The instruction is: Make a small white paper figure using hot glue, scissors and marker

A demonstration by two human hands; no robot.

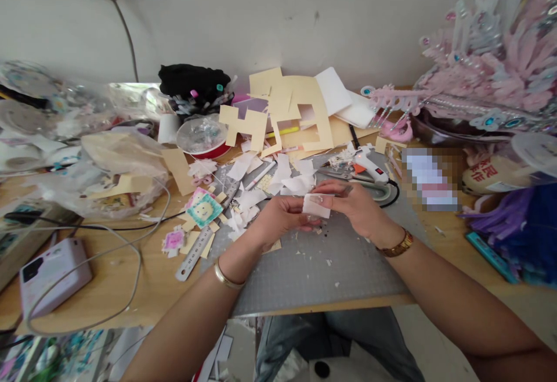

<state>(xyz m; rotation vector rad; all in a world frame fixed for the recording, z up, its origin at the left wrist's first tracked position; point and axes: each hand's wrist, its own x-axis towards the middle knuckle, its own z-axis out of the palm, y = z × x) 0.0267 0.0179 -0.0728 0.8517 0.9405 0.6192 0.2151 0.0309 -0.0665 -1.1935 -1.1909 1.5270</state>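
Nearest the camera, a bare left forearm and a bare right forearm reach in over grey-blue trousers. They meet at a small white rectangular piece, thin, of paper or card, raised over the grey gridded cutting mat. The right hand pinches it, thumb across the front, fingers behind; the left hand closes on its left and lower edges. Both grips are on this one piece.

The step in hand appears to be two-handed handling of that piece. I judge that the next move calls for light, even pressure, with the edges kept true.

Just beyond lie loose torn-looking white paper scraps and a white plastic glue gun with a red switch. A steel ruler lies to the left, and cream card sheets with cut-outs at the back of the wooden worktop.
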